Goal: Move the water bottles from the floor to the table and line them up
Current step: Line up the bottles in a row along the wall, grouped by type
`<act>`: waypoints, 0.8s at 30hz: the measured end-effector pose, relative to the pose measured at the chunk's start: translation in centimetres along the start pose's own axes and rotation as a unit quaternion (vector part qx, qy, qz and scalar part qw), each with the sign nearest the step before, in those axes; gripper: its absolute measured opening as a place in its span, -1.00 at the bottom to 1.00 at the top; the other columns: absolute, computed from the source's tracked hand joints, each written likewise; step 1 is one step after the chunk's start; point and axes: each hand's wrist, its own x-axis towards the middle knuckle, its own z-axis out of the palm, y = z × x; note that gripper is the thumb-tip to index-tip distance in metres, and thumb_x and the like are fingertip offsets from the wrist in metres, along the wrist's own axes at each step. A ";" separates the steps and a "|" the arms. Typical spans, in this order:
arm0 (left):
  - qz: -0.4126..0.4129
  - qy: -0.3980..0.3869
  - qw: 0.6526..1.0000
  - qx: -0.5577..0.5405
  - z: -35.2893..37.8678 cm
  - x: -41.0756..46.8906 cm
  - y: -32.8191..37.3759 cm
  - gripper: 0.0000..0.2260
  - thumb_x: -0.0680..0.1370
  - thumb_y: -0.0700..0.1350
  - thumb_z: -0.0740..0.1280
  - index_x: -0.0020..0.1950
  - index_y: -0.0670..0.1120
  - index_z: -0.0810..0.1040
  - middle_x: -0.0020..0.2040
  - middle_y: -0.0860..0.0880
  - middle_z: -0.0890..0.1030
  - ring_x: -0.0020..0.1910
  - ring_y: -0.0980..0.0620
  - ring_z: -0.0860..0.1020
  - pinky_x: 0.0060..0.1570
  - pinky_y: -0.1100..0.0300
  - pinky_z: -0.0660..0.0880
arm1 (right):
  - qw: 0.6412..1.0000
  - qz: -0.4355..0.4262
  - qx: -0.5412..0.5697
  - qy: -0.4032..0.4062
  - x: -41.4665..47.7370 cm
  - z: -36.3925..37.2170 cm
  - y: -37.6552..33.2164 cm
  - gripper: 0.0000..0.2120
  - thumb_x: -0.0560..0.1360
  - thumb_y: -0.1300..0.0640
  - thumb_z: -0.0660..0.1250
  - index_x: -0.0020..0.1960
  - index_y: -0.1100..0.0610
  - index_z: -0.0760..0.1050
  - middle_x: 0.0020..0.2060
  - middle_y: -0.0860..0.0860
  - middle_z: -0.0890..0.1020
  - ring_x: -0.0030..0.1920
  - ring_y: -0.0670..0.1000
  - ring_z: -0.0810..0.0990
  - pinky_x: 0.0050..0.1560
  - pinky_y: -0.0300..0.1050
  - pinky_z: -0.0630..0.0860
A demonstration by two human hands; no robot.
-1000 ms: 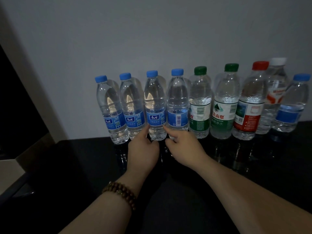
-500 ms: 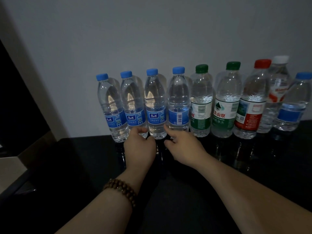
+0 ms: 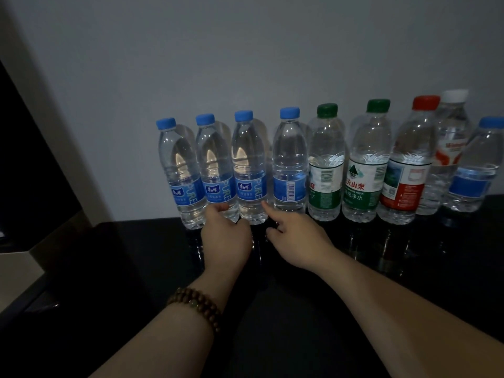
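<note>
Several water bottles stand upright in a row on the black table (image 3: 300, 309), against the grey wall. From the left come a first (image 3: 180, 175), second (image 3: 214, 170), third (image 3: 249, 167) and fourth (image 3: 289, 165) blue-capped bottle, two green-capped bottles (image 3: 326, 170), a red-capped bottle (image 3: 406, 170), a white-capped bottle (image 3: 450, 148) and one more blue-capped bottle (image 3: 474, 170). My left hand (image 3: 226, 236), fingers curled, rests against the base of the second bottle. My right hand (image 3: 294, 236) points its straight index finger at the base of the third bottle, touching it. A small gap separates the third and fourth bottles.
The wall stands directly behind the row. A dark panel and a pale ledge (image 3: 16, 266) lie off the table's left edge. A beaded bracelet (image 3: 199, 306) circles my left wrist. Glossy dark tabletop stretches in front of the bottles.
The third blue-capped bottle has slid left against the second, opening a gap to the fourth. My left hand has shifted left to the second bottle's base; my right index finger followed.
</note>
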 end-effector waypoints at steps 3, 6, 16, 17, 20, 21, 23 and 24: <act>-0.003 -0.007 1.000 0.006 0.0 0.2 -0.2 -0.67 0.51 -0.20 0.39 0.20 0.04 0.42 -0.11 0.04 0.65 -0.19 0.11 0.64 -0.21 0.15 0.58 | 0.999 0.010 0.031 0.021 0.0 0.1 0.1 -0.34 0.44 -0.15 0.20 0.47 -0.45 0.05 -0.17 -0.07 0.69 -0.13 -0.12 0.66 -0.01 -0.04 0.65; 0.019 -0.024 0.999 0.022 0.1 0.1 -0.2 -0.70 0.52 -0.20 0.39 0.22 0.03 0.51 -0.25 0.06 0.65 -0.34 0.26 0.60 -0.36 0.40 0.48 | 0.998 0.011 0.060 0.029 0.0 -0.1 -0.1 -0.32 0.42 -0.13 0.22 0.46 -0.43 0.02 -0.33 -0.07 0.65 -0.34 -0.14 0.60 -0.19 -0.08 0.64; 0.032 -0.081 0.994 0.063 -0.1 -0.1 0.2 -0.58 0.49 -0.25 0.32 0.34 0.00 0.61 -0.27 0.06 0.68 -0.32 0.13 0.64 -0.34 0.27 0.54 | 0.999 0.004 -0.041 -0.026 0.0 -0.4 -0.3 -0.26 0.45 -0.13 0.19 0.54 -0.39 -0.04 -0.38 -0.20 0.51 -0.17 -0.10 0.56 -0.15 -0.15 0.48; 0.034 -0.085 0.994 0.064 -0.1 -0.2 0.2 -0.61 0.48 -0.25 0.32 0.26 0.04 0.65 -0.27 0.07 0.68 -0.30 0.11 0.65 -0.30 0.21 0.58 | 0.999 0.007 -0.036 -0.029 0.0 -0.4 -0.3 -0.26 0.44 -0.12 0.19 0.53 -0.40 -0.04 -0.38 -0.20 0.53 -0.19 -0.11 0.56 -0.16 -0.16 0.48; 0.038 -0.092 0.993 0.068 -0.1 -0.3 0.2 -0.61 0.45 -0.24 0.31 -0.07 0.28 0.68 -0.34 0.13 0.67 -0.30 0.10 0.64 -0.21 0.08 0.64 | 0.999 0.014 -0.023 -0.036 0.1 -0.5 -0.3 -0.26 0.43 -0.12 0.19 0.52 -0.43 -0.05 -0.37 -0.23 0.57 -0.23 -0.15 0.57 -0.25 -0.19 0.41; 0.039 -0.094 0.992 0.069 -0.1 -0.4 0.2 -0.61 0.45 -0.24 0.31 -0.14 0.29 0.67 -0.34 0.16 0.66 -0.30 0.12 0.64 -0.20 0.07 0.65 | 0.999 0.014 -0.023 -0.038 0.1 -0.6 -0.4 -0.25 0.43 -0.12 0.19 0.52 -0.43 -0.05 -0.36 -0.25 0.58 -0.23 -0.15 0.57 -0.26 -0.19 0.41; 0.043 -0.095 0.992 0.069 -0.1 -0.4 0.1 -0.66 0.44 -0.23 0.30 -0.04 0.18 0.71 -0.28 0.10 0.70 -0.27 0.09 0.67 -0.18 0.03 0.66 | 0.999 0.013 -0.024 -0.040 0.0 -0.6 -0.6 -0.25 0.42 -0.12 0.19 0.53 -0.42 -0.03 -0.34 -0.36 0.57 -0.22 -0.16 0.58 -0.26 -0.19 0.41; 0.045 -0.095 0.992 0.071 -0.1 -0.4 0.1 -0.67 0.44 -0.23 0.30 0.02 0.12 0.72 -0.25 0.08 0.71 -0.25 0.09 0.67 -0.17 0.02 0.66 | 0.999 0.014 -0.024 -0.041 0.0 -0.6 -0.6 -0.25 0.42 -0.12 0.18 0.54 -0.42 -0.02 -0.34 -0.40 0.56 -0.22 -0.15 0.59 -0.25 -0.20 0.41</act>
